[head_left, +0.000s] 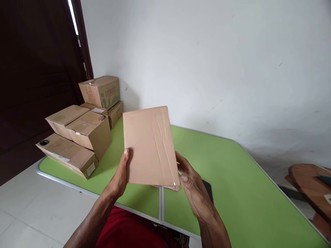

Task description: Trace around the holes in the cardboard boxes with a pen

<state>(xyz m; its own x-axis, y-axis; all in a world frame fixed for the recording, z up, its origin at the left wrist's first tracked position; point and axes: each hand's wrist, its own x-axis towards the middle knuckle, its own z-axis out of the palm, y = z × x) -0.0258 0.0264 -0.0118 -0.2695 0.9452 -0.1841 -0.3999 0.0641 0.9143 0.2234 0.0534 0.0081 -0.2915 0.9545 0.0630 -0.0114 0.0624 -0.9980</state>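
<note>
A flat-faced brown cardboard box (147, 148) is held up over the green table, its broad side towards me, with two long creases on its right part. My left hand (121, 172) grips its lower left edge, thumb on the front face and fingers hidden behind. At the lower right edge is my right hand (190, 182), with its thumb by the corner and its fingers partly curled behind the edge. Under the box a bit of something pink (174, 188) shows. A dark flat object (208, 190) lies on the table, partly covered by my right hand.
Several cardboard boxes (90, 129) are stacked at the table's left end, a black roll (44, 142) on the lowest one. The green table (258, 199) has a metal rim and a centre seam. Behind it stands a white wall; a wooden stool (305, 179) is at the right.
</note>
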